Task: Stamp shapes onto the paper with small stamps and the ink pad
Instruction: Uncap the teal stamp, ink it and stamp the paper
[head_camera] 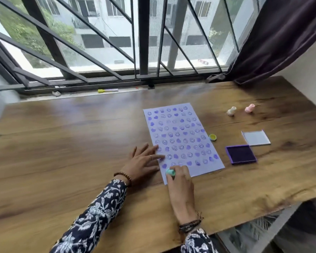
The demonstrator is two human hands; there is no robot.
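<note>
A white paper sheet (199,172) lies on the wooden table, covered with several rows of purple smiley and heart prints. My right hand (181,181) grips a small teal stamp (170,172) and holds it down on the sheet's near left corner. My left hand (144,159) lies flat with fingers spread, its fingertips pressing the paper's left edge. The purple ink pad (241,154) sits uncovered to the right of the sheet. A yellow stamp (212,137) lies at the paper's right edge. A cream stamp (231,111) and a pink stamp (249,108) lie farther back right.
The ink pad's clear lid (256,138) rests just behind the pad. A yellow-capped marker (108,90) lies on the window sill. A dark curtain (281,39) hangs at the back right. The table's edge (263,215) runs diagonally at the near right.
</note>
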